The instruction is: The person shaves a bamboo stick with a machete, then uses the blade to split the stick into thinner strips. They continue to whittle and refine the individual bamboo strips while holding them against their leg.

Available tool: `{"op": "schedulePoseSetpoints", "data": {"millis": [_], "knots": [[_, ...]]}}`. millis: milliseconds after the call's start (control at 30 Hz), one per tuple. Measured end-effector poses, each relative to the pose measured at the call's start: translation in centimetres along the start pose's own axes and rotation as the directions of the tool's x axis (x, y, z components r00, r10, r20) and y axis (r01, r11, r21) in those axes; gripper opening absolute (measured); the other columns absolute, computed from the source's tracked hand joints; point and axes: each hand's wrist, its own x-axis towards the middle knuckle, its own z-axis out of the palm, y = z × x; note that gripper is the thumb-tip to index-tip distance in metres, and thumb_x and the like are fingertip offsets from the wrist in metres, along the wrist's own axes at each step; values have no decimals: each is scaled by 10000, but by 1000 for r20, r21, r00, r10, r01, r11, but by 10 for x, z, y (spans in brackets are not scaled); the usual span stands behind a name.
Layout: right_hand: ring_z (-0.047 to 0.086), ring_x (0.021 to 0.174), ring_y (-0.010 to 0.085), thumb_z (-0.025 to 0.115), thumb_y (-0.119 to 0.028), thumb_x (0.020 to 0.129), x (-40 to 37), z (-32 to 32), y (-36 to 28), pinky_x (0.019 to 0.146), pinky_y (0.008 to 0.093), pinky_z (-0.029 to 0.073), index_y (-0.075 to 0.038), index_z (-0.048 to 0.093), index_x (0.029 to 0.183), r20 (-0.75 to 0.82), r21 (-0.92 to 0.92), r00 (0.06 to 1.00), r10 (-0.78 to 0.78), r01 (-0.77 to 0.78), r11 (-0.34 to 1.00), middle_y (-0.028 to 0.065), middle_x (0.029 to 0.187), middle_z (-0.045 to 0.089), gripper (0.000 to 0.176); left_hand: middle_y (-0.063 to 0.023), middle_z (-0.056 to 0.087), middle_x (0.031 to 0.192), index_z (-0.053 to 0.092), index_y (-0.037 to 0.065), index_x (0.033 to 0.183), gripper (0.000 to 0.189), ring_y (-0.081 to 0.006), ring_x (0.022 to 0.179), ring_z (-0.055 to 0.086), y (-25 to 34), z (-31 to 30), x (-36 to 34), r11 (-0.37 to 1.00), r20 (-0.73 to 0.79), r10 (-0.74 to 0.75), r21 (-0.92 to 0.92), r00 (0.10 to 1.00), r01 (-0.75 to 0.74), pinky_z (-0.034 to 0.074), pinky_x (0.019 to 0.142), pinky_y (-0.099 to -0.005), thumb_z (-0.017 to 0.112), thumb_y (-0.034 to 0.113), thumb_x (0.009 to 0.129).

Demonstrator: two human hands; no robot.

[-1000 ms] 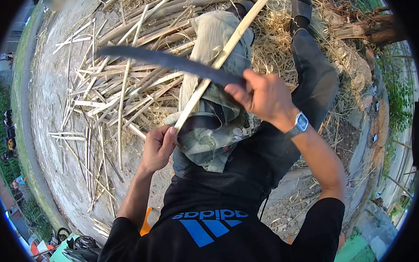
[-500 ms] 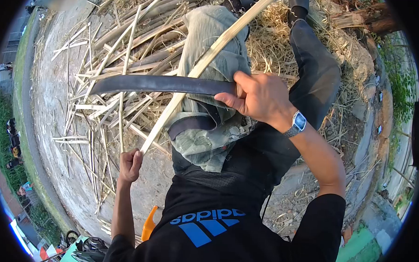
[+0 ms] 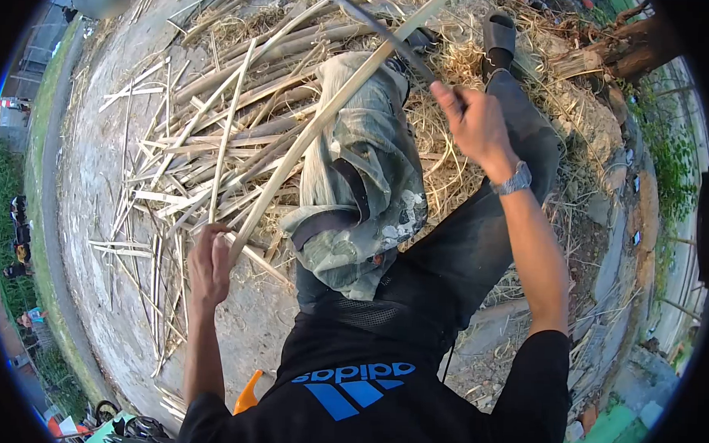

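Note:
My left hand (image 3: pixel 209 265) is closed round the near end of a long pale wooden strip (image 3: pixel 303 140). The strip slants up and away over a grey-green cloth (image 3: pixel 354 237) draped on my leg. A long dark curved blade (image 3: pixel 371 20) is gripped at its handle end by my right hand (image 3: pixel 479 130), which wears a metal watch. The blade crosses the strip near its far end in this view, and its tip runs up to the top edge. My right fingers hide most of the handle.
Split strips and poles (image 3: pixel 209 150) lie heaped on the ground at the left. Curly shavings (image 3: pixel 446 174) surround my legs. A rough log (image 3: pixel 610 51) lies at the far right. Something orange (image 3: pixel 248 393) sits beside my left hip.
My right hand has moved forward and to the right, swinging the blade from crosswise to pointing up and away. My left hand has shifted slightly left, still on the strip.

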Motion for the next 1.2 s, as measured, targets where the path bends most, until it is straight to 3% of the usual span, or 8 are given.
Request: {"op": "schedulePoseSetpoints", "data": {"millis": [133,300,367,533,600,967,1033,1200], "knots": [[652,590,422,555,-685,979,-32,32,-37,536,457,487,-18,647,720,50,75,996,-68,64,995,196,577,611,721,-77,662,653,661,21,1191,242,-151,541,611,80,47,28,982,-24,132,-132,991,-134,453,534,-319,656,196,1023],[577,511,353,586,-639,989,-42,33,-30,521,428,446,11,597,670,79,188,996,32,-46,981,172,535,550,725,-129,687,693,644,10,1084,166,-203,580,669,88,70,37,957,75,158,-258,985,-134,492,558,-328,659,157,1009],[426,464,206,600,-596,1007,-48,36,-25,488,389,359,18,550,647,57,306,997,61,-75,949,89,497,451,714,-125,684,726,619,29,979,106,-256,591,678,89,72,36,954,-88,251,-148,964,-262,501,543,-348,688,108,960],[346,501,112,588,-568,1030,-60,33,-28,482,347,296,3,553,662,87,405,993,79,-108,908,-1,514,377,680,-83,666,790,623,64,933,142,-269,578,648,98,48,36,941,-130,321,152,938,-301,499,528,-383,748,58,865],[341,505,108,593,-552,1034,-61,35,-26,484,343,293,2,560,671,90,417,992,87,-117,901,-7,522,377,663,-98,689,782,661,27,922,160,-271,582,646,100,47,43,773,-261,624,342,737,-534,512,539,-372,801,64,854],[356,497,109,626,-533,1020,-64,34,-32,480,344,295,-5,550,654,129,399,985,115,-158,903,13,509,401,647,-122,734,873,691,17,954,159,-253,660,705,87,50,46,785,-243,616,275,749,-555,546,570,-335,808,60,856],[369,478,109,659,-529,1000,-68,31,-38,471,326,310,-15,564,686,51,388,998,44,-60,920,13,504,411,609,-91,724,810,669,2,990,122,-166,604,663,87,44,45,911,-99,411,35,906,-410,498,537,-297,745,83,940],[530,432,172,689,-544,970,-85,12,-82,448,328,403,-43,598,754,121,346,990,-77,30,938,31,505,522,553,-22,683,752,626,-18,1048,112,-57,621,593,106,40,49,884,143,170,-459,975,-87,443,546,-243,607,93,1050]]}}
